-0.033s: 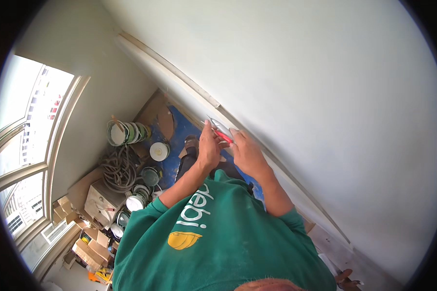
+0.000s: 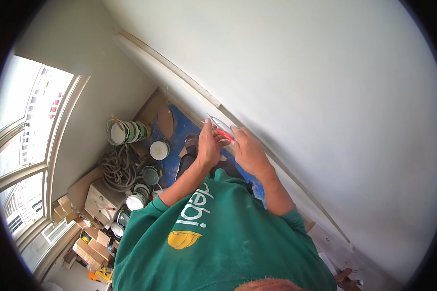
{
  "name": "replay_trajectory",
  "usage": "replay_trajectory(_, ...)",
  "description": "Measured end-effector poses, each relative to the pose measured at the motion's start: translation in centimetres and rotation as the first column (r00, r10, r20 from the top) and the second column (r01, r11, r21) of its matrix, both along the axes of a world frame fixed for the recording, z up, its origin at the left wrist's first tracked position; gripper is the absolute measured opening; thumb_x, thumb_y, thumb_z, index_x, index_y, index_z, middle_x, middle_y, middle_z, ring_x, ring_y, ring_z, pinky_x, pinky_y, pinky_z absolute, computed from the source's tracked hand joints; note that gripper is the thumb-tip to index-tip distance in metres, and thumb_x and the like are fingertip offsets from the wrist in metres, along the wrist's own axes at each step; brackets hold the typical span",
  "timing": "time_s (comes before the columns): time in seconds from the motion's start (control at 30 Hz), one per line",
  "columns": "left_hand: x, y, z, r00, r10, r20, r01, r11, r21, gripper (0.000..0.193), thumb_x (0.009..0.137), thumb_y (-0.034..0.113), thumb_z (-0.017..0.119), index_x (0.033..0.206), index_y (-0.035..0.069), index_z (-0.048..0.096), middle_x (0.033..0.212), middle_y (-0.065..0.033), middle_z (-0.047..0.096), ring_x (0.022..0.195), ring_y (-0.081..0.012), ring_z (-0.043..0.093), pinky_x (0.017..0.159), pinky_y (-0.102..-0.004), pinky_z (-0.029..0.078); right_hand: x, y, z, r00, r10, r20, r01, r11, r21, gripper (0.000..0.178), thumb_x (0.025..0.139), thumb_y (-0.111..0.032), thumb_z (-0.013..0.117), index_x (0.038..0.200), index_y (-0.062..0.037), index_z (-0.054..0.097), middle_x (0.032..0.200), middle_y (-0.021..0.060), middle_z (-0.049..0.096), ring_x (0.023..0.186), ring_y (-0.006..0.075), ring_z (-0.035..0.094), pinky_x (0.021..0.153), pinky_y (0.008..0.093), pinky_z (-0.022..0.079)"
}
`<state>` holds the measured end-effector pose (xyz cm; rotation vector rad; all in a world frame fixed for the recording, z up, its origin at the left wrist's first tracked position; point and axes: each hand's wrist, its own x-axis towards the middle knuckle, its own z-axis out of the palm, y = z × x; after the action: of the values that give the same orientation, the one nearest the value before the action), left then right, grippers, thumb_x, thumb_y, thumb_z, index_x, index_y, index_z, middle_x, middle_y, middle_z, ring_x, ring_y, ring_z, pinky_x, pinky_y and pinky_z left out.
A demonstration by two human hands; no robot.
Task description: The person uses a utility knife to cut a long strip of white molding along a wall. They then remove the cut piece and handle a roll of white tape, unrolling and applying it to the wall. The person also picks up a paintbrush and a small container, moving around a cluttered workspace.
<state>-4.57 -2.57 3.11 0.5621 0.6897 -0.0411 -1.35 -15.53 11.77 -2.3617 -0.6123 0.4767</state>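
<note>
A slim grey-and-red pointed tool (image 2: pixel 223 134) is between my two hands, close to the wall; its exact kind is hard to make out. My right hand (image 2: pixel 250 154) grips its back end, thumb and fingers closed round it. On the other side, my left hand (image 2: pixel 210 148) has its thumb raised near the grey tip and its fingers curled behind the red part. Those left fingers are partly hidden. Just beyond the tool, a long pale ledge (image 2: pixel 194 89) runs slantwise along the white wall (image 2: pixel 325 97).
To the left stand stacked paint buckets (image 2: pixel 117 135), a white-lidded bucket (image 2: pixel 159 151) and a coiled grey hose (image 2: pixel 119 169). Cardboard boxes (image 2: pixel 91 248) lie below the window (image 2: pixel 26 145). Blue sheeting (image 2: pixel 172 167) covers the floor near my feet.
</note>
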Motion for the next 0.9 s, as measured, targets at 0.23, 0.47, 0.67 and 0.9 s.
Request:
replay_trajectory(0.23,0.7,1.1,-0.7,0.999,0.040,-0.019,-0.042,0.995,-0.095,0.033,0.106,0.033,0.035,0.111,0.005,0.050,0.092,-0.0098,0.061,0.081,-0.0215,0.063,0.073,-0.0408,0.054,-0.3,1.8,-1.5,0.986,-0.122,-0.117,0.134,0.986,0.100,0.032,0.087,-0.013,0.066,0.115,0.0009,0.061,0.098,0.0208,0.065,0.094,0.0406,0.062,0.081,0.0420,0.049)
replay_trajectory(0.47,-1.5,1.5,-5.2,0.992,0.105,-0.070,-0.115,0.980,-0.161,0.023,0.102,0.027,0.044,0.106,0.005,0.048,0.081,-0.0082,0.055,0.077,-0.0221,0.060,0.073,-0.0429,0.053,0.5,0.9,0.0,0.976,-0.211,0.046,0.212,0.977,-0.017,0.027,0.087,-0.009,0.064,0.112,0.0016,0.061,0.105,0.0219,0.066,0.096,0.0377,0.065,0.081,0.0421,0.051)
replay_trajectory(0.67,-0.1,0.9,-4.9,0.986,0.016,-0.167,0.005,0.992,0.124,0.028,0.095,0.023,0.057,0.109,0.001,0.047,0.069,-0.0096,0.056,0.056,-0.0217,0.060,0.047,-0.0350,0.049,3.1,1.5,-0.4,0.965,-0.068,0.253,0.123,0.970,-0.209,0.021,0.087,-0.005,0.057,0.107,-0.0002,0.058,0.098,0.0192,0.066,0.085,0.0392,0.066,0.074,0.0475,0.053)
replay_trajectory(0.9,3.5,-1.1,-3.2,0.963,-0.090,-0.252,0.195,0.881,0.430,0.041,0.085,0.018,0.071,0.110,-0.002,0.045,0.062,-0.0069,0.055,0.049,-0.0160,0.055,0.038,-0.0292,0.041,4.5,2.9,-2.1,0.978,0.031,0.208,0.031,0.956,-0.292,0.010,0.084,-0.003,0.055,0.093,0.0007,0.056,0.094,0.0198,0.064,0.078,0.0392,0.066,0.068,0.0462,0.054)
